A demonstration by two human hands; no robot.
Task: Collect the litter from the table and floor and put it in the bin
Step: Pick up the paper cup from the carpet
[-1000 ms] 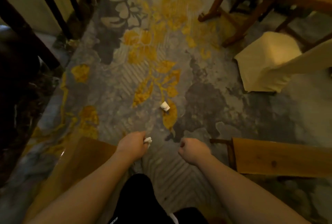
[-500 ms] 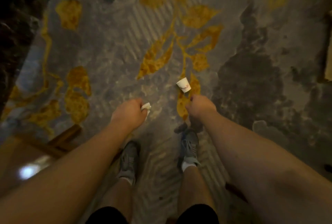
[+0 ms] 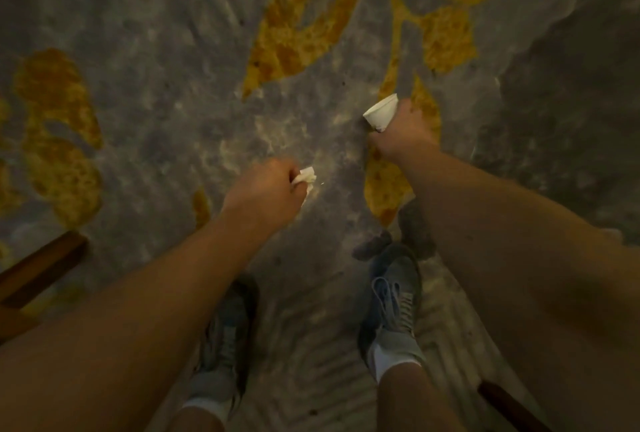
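A small white paper cup point(image 3: 380, 114) lies tipped on its side just above the grey and yellow carpet, with my right hand point(image 3: 403, 131) closed around its base. My left hand point(image 3: 265, 192) is a fist around a crumpled white tissue point(image 3: 304, 177), a bit of which sticks out past the fingers. Both hands reach down low over the floor, the left one nearer to me. The bin is not in view.
My two feet in grey trainers point(image 3: 391, 303) stand on the patterned carpet point(image 3: 173, 85) right below my hands. A wooden chair leg point(image 3: 38, 267) crosses the lower left, and another dark wooden piece point(image 3: 509, 407) shows at the lower right.
I have bent lower towards the floor. My right hand moved forward from just short of the paper cup and closed on it. The left hand keeps its tissue.
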